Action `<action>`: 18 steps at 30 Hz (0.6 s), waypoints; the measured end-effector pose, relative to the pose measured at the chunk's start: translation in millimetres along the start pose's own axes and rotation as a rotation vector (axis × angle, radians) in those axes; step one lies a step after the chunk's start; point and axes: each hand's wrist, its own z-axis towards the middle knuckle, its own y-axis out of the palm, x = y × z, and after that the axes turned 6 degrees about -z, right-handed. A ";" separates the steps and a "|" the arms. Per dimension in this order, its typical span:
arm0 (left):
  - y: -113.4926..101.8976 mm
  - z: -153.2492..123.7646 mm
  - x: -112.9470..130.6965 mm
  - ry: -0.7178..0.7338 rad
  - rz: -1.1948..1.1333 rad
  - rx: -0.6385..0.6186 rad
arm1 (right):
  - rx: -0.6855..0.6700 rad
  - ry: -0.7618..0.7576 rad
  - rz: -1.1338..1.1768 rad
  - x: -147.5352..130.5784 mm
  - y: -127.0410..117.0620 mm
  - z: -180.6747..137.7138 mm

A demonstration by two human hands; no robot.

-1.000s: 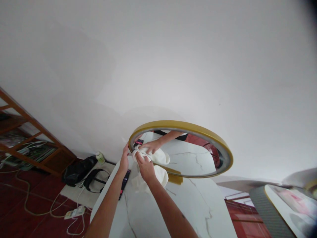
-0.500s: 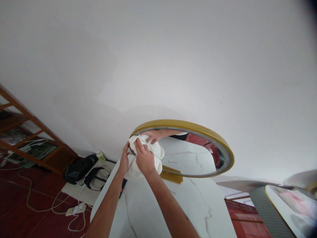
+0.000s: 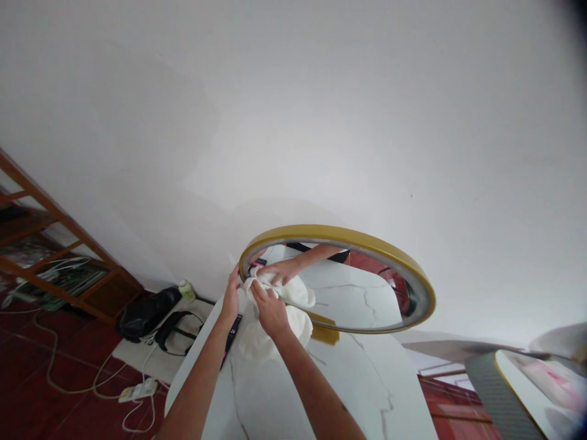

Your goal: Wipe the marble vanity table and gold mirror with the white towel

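A round mirror (image 3: 367,299) with a gold frame stands on a white marble table (image 3: 348,385), leaning towards the white wall. My left hand (image 3: 230,297) grips the frame at its left edge. My right hand (image 3: 270,310) presses a bunched white cloth (image 3: 300,324) against the lower left of the glass, fingers closed over it. The glass reflects my hand and the cloth. A dark phone (image 3: 232,339) lies on the table just under my left wrist.
On the red floor at left lie a black bag (image 3: 144,311), a small bottle (image 3: 186,291), a white power strip (image 3: 137,391) and loose cables. A wooden shelf (image 3: 55,269) stands at the far left. Another framed panel (image 3: 527,385) shows at the lower right.
My right hand slid the cloth up to the mirror's upper left rim, then came back down to the lower left of the glass. My left hand stayed on the frame.
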 end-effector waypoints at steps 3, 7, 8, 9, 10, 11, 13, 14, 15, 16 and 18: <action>0.8 0.5 -2.1 -0.012 -0.087 0.017 | 0.056 0.011 0.015 -0.9 -17.8 9.5; 1.1 1.6 -4.7 -0.020 -0.124 0.031 | 0.106 0.012 0.038 -2.0 -35.0 19.7; 1.3 1.6 -4.6 -0.019 -0.128 0.027 | 0.106 0.009 0.041 -2.4 -35.1 20.4; 1.5 1.4 -4.0 -0.017 -0.133 0.019 | 0.100 0.005 0.042 -2.7 -33.2 20.1; 1.6 1.1 -3.1 -0.016 -0.135 0.009 | 0.090 0.000 0.043 -3.0 -29.4 19.1; 1.8 0.8 -2.0 -0.015 -0.129 0.001 | 0.074 -0.007 0.043 -3.2 -23.9 17.5; 1.8 0.4 0.0 -0.015 -0.085 -0.007 | 0.029 -0.017 0.040 -2.8 -9.5 12.6; 1.7 0.6 0.6 -0.018 -0.051 -0.007 | 0.003 -0.021 0.039 -2.1 -1.3 9.6; 1.5 1.0 0.7 -0.024 -0.018 -0.004 | -0.023 -0.025 0.037 -1.2 6.8 6.2; 1.2 1.6 0.5 -0.031 0.008 0.000 | -0.045 -0.028 0.035 -0.1 14.6 2.6; 0.8 3.4 -0.2 -0.048 0.032 0.008 | -0.076 -0.028 0.034 2.3 28.2 -4.8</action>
